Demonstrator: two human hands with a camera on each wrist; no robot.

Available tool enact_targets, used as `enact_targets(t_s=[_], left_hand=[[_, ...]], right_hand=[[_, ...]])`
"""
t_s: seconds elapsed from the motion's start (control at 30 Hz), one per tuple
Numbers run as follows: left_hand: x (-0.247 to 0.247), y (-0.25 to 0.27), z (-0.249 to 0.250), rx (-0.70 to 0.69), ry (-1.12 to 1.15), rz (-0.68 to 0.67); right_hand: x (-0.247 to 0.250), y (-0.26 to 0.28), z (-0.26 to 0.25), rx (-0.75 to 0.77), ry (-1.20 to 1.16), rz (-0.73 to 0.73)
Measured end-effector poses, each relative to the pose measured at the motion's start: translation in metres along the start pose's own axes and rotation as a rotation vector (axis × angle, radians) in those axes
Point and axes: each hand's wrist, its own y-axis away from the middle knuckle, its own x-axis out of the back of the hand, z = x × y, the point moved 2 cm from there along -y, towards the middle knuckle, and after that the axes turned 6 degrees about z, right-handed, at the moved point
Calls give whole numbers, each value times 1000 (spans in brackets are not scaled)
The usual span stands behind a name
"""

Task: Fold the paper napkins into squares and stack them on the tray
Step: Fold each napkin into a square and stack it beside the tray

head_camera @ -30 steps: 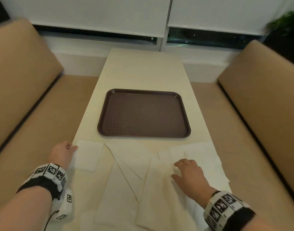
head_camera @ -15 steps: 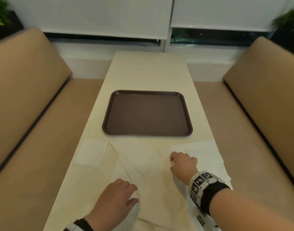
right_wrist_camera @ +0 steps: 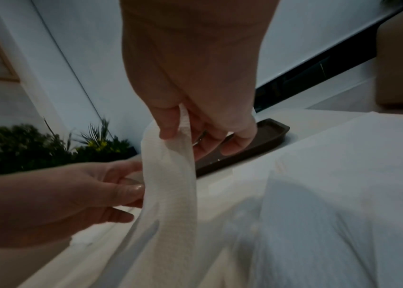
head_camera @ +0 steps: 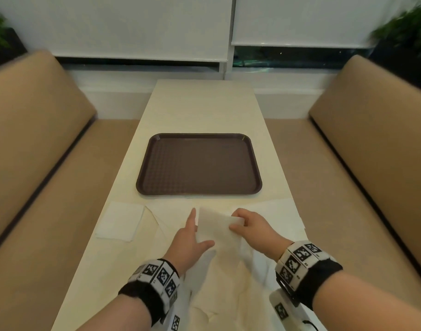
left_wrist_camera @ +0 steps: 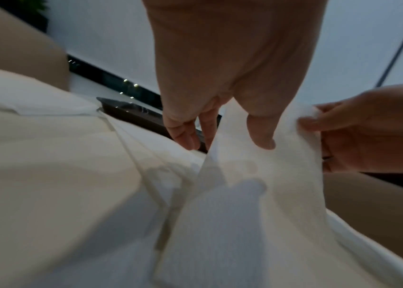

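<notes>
Right hand (head_camera: 251, 231) pinches the top corner of a paper napkin (head_camera: 216, 229) btwn thumb & fingers, lifting that end off the bench (head_camera: 204, 111). Left hand (head_camera: 189, 244) has its thumb on the napkin's front, fingers mostly straight w/ some behind the sheet's left edge. Napkin's lower end trails onto other unfolded napkins (head_camera: 271, 212) at the near bench edge. Folded napkin (head_camera: 120, 224) lies flat to the left. Brown tray (head_camera: 198, 164) sits just beyond, nothing on it.
</notes>
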Motion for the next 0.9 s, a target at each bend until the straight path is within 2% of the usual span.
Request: enact_targets(t_s=[0.1, 0.2, 0.3, 0.37, 0.4, 0.5, 0.57, 0.83, 0.9], left_hand=[[8, 0, 10, -6, 119, 34], [20, 11, 25, -49, 181, 71], [29, 22, 36, -49, 338, 81], [33, 28, 39, -32, 396, 59], [35, 31, 39, -31, 409, 45], [39, 40, 39, -57, 471, -31], [42, 48, 38, -50, 541, -91], [43, 55, 37, 53, 762, -121], [42, 55, 35, 98, 832, -137]], right_hand=[[19, 7, -9, 74, -79, 72], [30, 16, -13, 38, -264, 158], [24, 26, -12, -76, -545, -7], [13, 31, -11, -121, -574, -153], [9, 35, -13, -115, -562, -181], [4, 42, -20, -95, -515, -73], [5, 45, -22, -101, -566, -27], [4, 53, -26, -142, -812, -107], [4, 55, -27, -133, -779, -115]])
